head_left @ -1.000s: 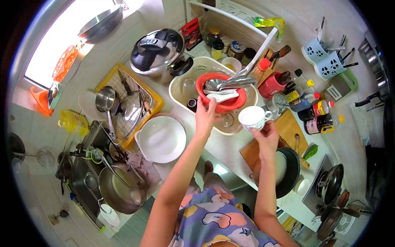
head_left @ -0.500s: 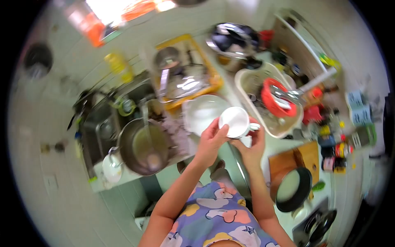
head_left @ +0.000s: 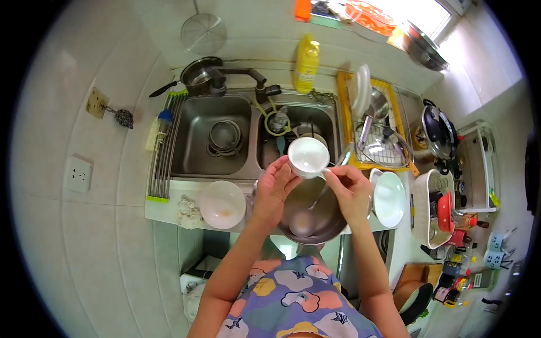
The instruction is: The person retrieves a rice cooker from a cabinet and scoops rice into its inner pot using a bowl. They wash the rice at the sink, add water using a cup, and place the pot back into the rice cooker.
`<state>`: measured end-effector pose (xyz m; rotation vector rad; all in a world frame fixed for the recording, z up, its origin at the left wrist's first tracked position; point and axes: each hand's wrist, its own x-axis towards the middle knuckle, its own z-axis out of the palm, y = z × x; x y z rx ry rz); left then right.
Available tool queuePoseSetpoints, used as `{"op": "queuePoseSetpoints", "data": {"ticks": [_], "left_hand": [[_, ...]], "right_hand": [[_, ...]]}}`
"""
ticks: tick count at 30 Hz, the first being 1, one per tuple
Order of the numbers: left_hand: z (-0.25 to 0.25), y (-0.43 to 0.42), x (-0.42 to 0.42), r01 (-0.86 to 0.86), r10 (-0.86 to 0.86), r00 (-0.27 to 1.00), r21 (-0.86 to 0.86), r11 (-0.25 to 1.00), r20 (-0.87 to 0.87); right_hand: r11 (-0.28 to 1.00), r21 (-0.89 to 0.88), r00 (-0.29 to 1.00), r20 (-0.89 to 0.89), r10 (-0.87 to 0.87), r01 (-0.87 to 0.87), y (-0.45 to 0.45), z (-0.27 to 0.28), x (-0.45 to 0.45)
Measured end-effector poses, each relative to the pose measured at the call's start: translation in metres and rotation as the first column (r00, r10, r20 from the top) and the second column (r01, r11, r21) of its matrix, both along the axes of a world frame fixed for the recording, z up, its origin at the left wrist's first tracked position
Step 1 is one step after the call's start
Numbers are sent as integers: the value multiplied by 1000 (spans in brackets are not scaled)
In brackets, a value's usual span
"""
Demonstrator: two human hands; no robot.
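Observation:
A white cup [head_left: 309,156] is held up between my two hands, its mouth turned towards me. My left hand [head_left: 273,190] grips its left side, thumb near the rim. On the other side my right hand [head_left: 350,194] pinches the lower right of the cup, near its handle, which the fingers partly hide. Beneath the hands is a large metal pot [head_left: 329,224] with a ladle [head_left: 304,222] resting in it. To the left stands a white bowl [head_left: 223,205] on the counter edge. A pale oval dish [head_left: 389,198] lies to the right of my right hand.
Behind the pot is a double sink [head_left: 183,149] with stacked bowls in the left basin and utensils in the right. A yellow drying rack [head_left: 345,101] holds plates and pans. A yellow bottle [head_left: 306,65] stands by the wall. Right: a cream basin [head_left: 420,217] and several sauce bottles.
My view and body have turned left, from the counter towards the sink. The cup, still in both hands, has moved from beside the oval dish to above the pot.

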<state>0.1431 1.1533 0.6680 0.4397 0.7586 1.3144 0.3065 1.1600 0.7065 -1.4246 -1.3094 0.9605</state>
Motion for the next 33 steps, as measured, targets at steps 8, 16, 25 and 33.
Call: {"op": "queuePoseSetpoints", "data": {"ticks": [8, 16, 25, 33], "left_hand": [[-21, 37, -75, -270, 270, 963, -103, 957, -11], [-80, 94, -157, -428, 424, 903, -221, 876, -67], [-99, 144, -177, -475, 481, 877, -183, 861, -10], [-112, 160, -177, -472, 477, 879, -143, 870, -2]], "right_hand": [[994, 26, 995, -10, 102, -102, 41, -41, -122], [982, -84, 980, 93, 175, -167, 166, -84, -123], [992, 81, 922, 368, -117, 94, 290, -164, -117], [996, 60, 917, 389, -83, 64, 309, -162, -121]]}}
